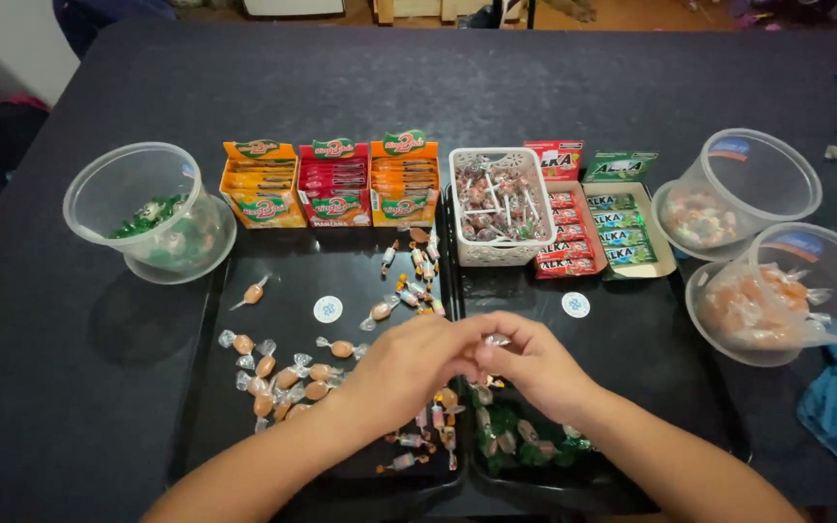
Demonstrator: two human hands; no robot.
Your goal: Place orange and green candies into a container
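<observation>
Both hands meeting over seam between two black trays (244, 291), in front of white basket (502, 160). Left hand (409, 363) and right hand (535, 366) pinching one clear-wrapped candy (498, 340), fingers closing on its ends. Orange candies (288, 378) lying left of hands, green candies (525, 447) under right wrist. Three snack boxes (333, 184) standing left of basket. Green-candy tub (147, 208) sitting far left of basket on table (438, 87).

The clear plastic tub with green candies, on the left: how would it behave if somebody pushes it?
The clear tub looks thin-walled and mostly empty, so probably light and easy to slide. It leans over the black tray's edge, so a push might tip it.
</observation>
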